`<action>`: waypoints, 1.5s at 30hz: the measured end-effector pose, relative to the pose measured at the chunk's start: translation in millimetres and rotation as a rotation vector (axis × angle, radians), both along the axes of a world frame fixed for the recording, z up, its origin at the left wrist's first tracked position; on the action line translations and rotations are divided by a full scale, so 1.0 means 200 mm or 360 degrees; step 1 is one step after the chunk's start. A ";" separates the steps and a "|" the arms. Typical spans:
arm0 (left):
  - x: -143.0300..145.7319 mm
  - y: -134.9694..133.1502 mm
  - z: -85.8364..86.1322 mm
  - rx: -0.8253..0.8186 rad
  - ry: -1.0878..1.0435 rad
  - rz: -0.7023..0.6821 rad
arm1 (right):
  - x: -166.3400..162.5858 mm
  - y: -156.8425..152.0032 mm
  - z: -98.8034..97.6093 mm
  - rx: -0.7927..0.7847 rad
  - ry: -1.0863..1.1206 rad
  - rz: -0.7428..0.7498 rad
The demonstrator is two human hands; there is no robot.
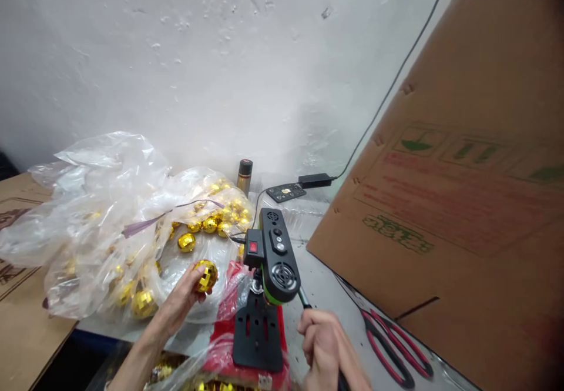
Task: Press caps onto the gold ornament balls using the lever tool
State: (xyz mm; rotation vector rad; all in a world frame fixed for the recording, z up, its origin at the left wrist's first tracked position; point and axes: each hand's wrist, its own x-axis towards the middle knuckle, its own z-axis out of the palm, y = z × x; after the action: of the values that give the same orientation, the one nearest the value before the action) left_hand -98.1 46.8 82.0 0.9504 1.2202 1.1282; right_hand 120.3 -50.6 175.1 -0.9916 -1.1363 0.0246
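My left hand point(187, 290) is closed around a gold mirror ball point(206, 276), left of a small bench drill press point(278, 256). Wrapped round the dark grip of the machine's lever point(304, 298) is my right hand point(324, 344). Below the machine's black head lies its slotted black base plate point(258, 337), on red plastic point(224, 325). More gold mirror balls point(187, 242) lie in and at the mouth of a large clear plastic bag point(110, 203) beyond my left hand.
A big cardboard box point(440, 203) stands tilted on the right. Red-and-black-handled scissors point(396, 350) lie before it. Behind the machine are a dark-capped bottle point(244, 176), a black keypad point(285, 192) and a power adapter point(316, 180) with its cord. Gold pieces point(211, 386) show at the bottom edge.
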 end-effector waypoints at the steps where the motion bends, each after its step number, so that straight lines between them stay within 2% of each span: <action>1: 0.06 -0.05 -0.02 -0.0075 -0.0141 -0.0031 | 0.01 0.01 0.01 0.0050 -0.0048 0.0032; 4: 0.21 -0.14 -0.08 -0.0217 -0.0343 -0.0128 | 0.04 0.04 0.02 0.0127 -0.0164 0.0115; 7: 0.30 -0.18 -0.14 -0.0351 -0.0526 -0.0193 | 0.05 0.03 0.02 0.0120 -0.0205 0.0127; 12: 0.31 -0.20 -0.16 -0.0575 -0.0883 -0.0128 | 0.04 0.01 0.00 0.0099 -0.0216 0.0115; 15: 0.30 -0.22 -0.16 -0.0574 -0.0887 -0.0145 | 0.04 0.02 -0.01 0.0149 -0.0221 0.0088; 19: 0.31 -0.25 -0.22 -0.0422 -0.0676 -0.0257 | 0.04 0.02 -0.01 0.0170 -0.0245 0.0093; 23: 0.36 -0.24 -0.28 -0.0203 -0.0194 -0.0358 | 0.05 0.02 -0.02 0.0166 -0.0273 0.0102; 27: 0.40 -0.25 -0.28 0.0169 0.0293 -0.0384 | 0.05 0.02 -0.03 0.0164 -0.0286 0.0089; 31: 0.42 -0.26 -0.28 0.0425 0.0564 -0.0345 | 0.05 0.01 -0.03 0.0140 -0.0285 0.0093; 37: 0.42 -0.26 -0.31 0.0537 0.0787 -0.0486 | 0.04 0.00 -0.03 0.0126 -0.0244 0.0088; 41: 0.41 -0.23 -0.28 0.0564 0.0823 -0.0604 | 0.05 0.00 -0.04 0.0108 -0.0264 0.0111; 45: 0.42 -0.20 -0.25 0.0531 0.0922 -0.0587 | 0.04 0.01 -0.03 0.0131 -0.0250 0.0091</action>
State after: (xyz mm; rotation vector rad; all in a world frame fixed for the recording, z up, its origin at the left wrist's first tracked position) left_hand -13.8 6.3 31.1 1.7653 1.2477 0.7905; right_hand 128.1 -49.2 169.1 -0.8995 -1.2992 -0.0542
